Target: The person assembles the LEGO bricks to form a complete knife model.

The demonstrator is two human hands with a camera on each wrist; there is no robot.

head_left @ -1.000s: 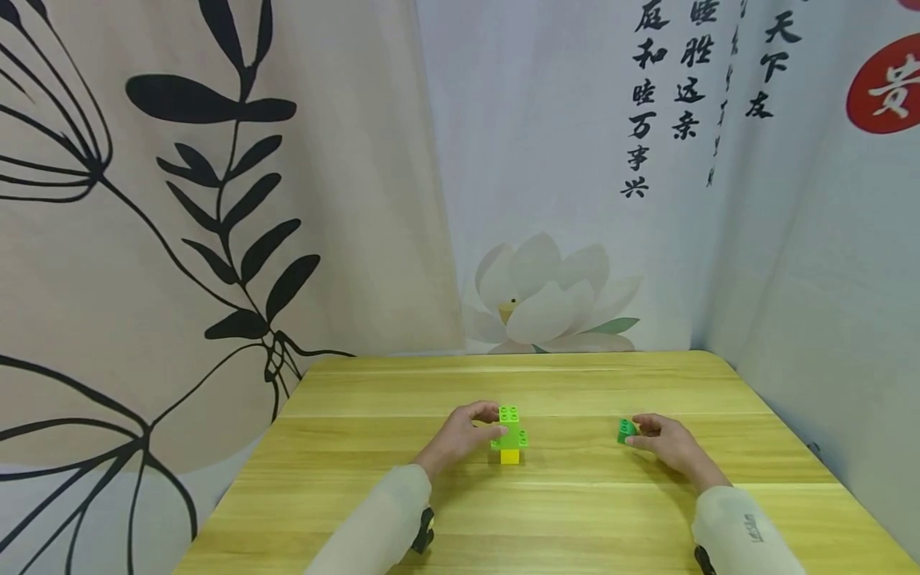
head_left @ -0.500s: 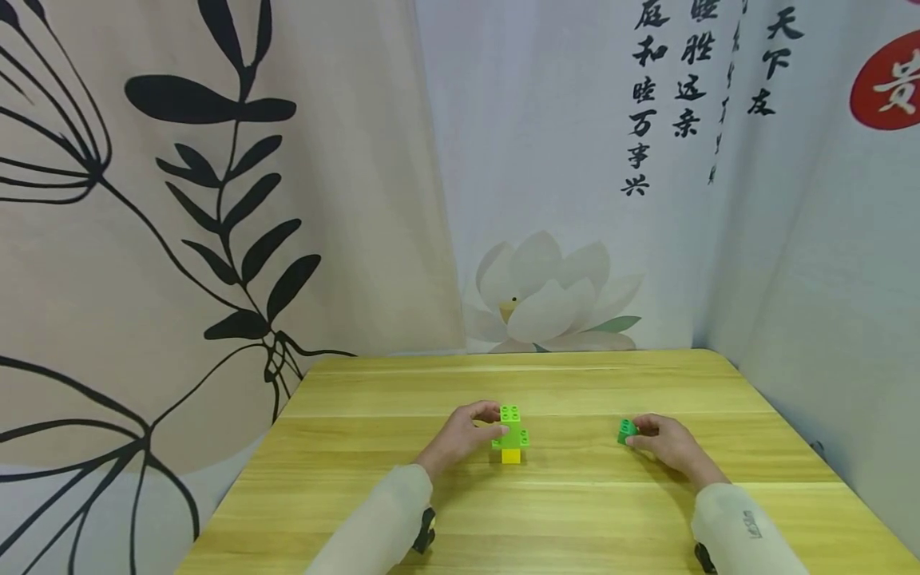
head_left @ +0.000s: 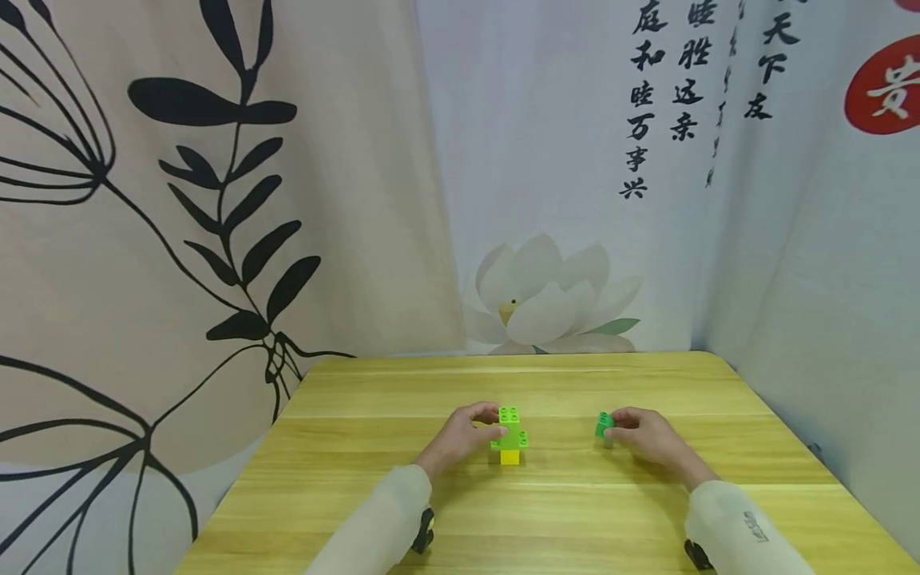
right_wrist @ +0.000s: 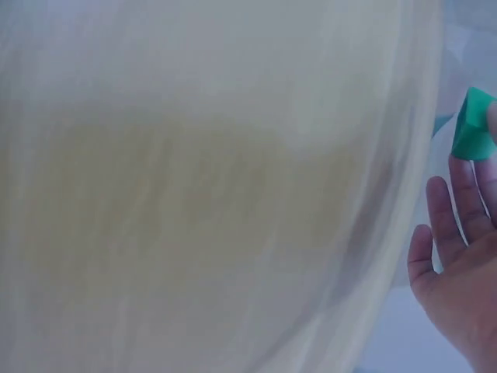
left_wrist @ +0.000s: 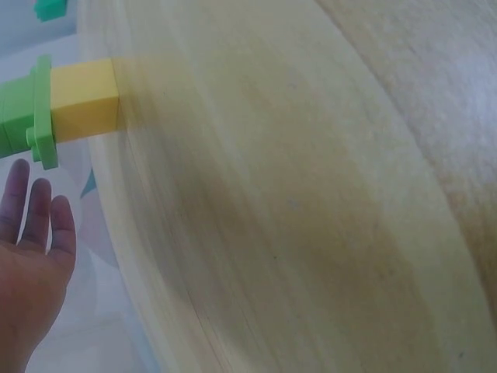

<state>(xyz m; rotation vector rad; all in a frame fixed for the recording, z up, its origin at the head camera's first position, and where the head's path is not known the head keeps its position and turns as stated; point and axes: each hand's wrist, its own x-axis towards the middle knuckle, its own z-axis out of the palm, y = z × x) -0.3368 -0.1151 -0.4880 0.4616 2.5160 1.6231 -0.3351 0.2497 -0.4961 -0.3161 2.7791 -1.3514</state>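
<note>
A small stack of toy building bricks stands upright on the table, with lime-green bricks (head_left: 513, 438) over a yellow brick (head_left: 509, 458) at its foot. My left hand (head_left: 462, 432) holds the stack from its left side, thumb across the lime part. In the left wrist view the yellow brick (left_wrist: 85, 99) and a wider lime plate (left_wrist: 43, 116) show, with three fingers below them. To the right, my right hand (head_left: 652, 436) pinches a darker green brick (head_left: 602, 422), studs up. The right wrist view shows that green brick (right_wrist: 471, 130) at the fingertips, the other fingers spread below.
The wooden table (head_left: 402, 383) reaches back to a printed curtain (head_left: 374, 200) with plant drawings, a lotus and writing. Another stretch of curtain (head_left: 812, 263) runs along the right side. Long pale sleeves (head_left: 384, 511) cover both forearms, with dark wrist cameras (head_left: 424, 531) beneath.
My right hand has moved left with the green brick, closer to the stack, within the last half second. The left hand and the stack stay in place.
</note>
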